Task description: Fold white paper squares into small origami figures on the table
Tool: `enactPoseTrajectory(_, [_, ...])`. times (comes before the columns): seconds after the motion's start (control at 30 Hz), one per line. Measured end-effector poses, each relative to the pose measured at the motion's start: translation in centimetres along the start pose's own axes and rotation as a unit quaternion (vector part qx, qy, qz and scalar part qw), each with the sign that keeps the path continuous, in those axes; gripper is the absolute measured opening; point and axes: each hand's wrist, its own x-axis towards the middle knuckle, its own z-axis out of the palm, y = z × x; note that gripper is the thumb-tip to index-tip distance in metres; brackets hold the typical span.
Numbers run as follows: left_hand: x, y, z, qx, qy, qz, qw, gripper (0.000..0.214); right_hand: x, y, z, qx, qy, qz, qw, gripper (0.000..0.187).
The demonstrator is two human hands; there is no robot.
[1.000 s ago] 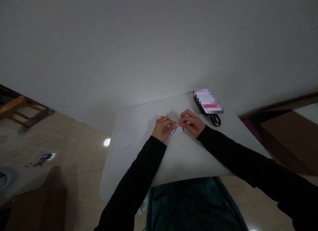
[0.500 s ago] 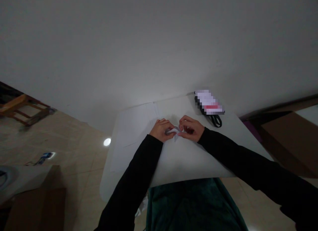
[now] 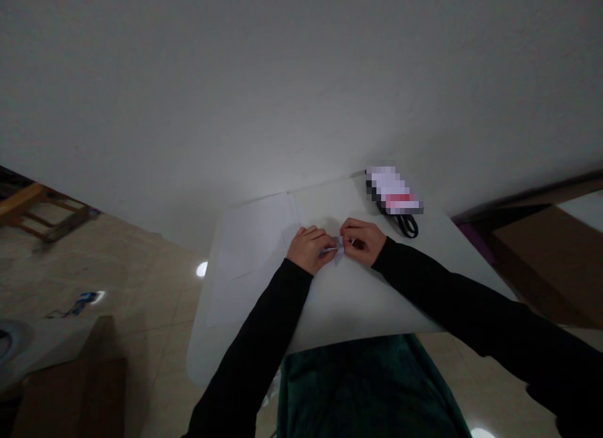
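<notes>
A small folded piece of white paper (image 3: 333, 251) sits between my two hands, a little above the white table (image 3: 358, 306). My left hand (image 3: 308, 249) pinches its left side between thumb and fingers. My right hand (image 3: 358, 241) grips its right side with the fingertips. Most of the folded paper is hidden by my fingers, so its shape is hard to make out. Under my left hand's side, a large flat white paper sheet (image 3: 249, 252) lies on the table.
Beyond my right hand lie a pixelated packet (image 3: 392, 191) and black looped handles (image 3: 407, 225) near the table's far edge. A wall (image 3: 301, 80) rises behind the table. A tiled floor (image 3: 155, 281) lies to the left, with a wooden stool (image 3: 40, 215) on it.
My hands have moved slightly closer around the folded paper, which now shows less. My view has shifted a little.
</notes>
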Motion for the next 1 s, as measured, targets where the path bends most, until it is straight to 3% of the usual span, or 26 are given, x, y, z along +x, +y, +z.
enactPoseTrajectory(0.3, [-0.2,-0.1,0.5,-0.047,-0.004,-0.097,0.994,0.009,0.4,0.3,-0.6,-0.044,-0.016,0.057,0.997,0.013])
enactPoseTrajectory(0.53, [-0.2,-0.1,-0.1,0.017,-0.036,-0.072,0.997,0.015,0.9,-1.1,-0.1,-0.127,-0.074,0.126,0.981,0.005])
enactPoseTrajectory(0.63, [-0.1,0.1,-0.3,0.001,-0.059,-0.085,0.995,0.015,1.9,-2.6,-0.5,-0.199,-0.146,0.183,0.952,0.012])
enactPoseTrajectory(0.73, [-0.1,0.4,-0.3,-0.029,-0.061,-0.099,0.993,0.016,3.8,-4.8,-1.1,-0.287,-0.264,0.209,0.897,0.009])
enactPoseTrajectory(0.87, [-0.1,0.6,-0.5,-0.032,-0.081,-0.121,0.989,0.019,7.0,-6.9,-1.2,-0.364,-0.36,0.173,0.841,0.017])
enactPoseTrajectory(1.0, [-0.3,0.4,-0.6,-0.026,-0.091,-0.138,0.986,0.023,8.0,-6.2,-0.6,-0.37,-0.425,0.089,0.821,0.02])
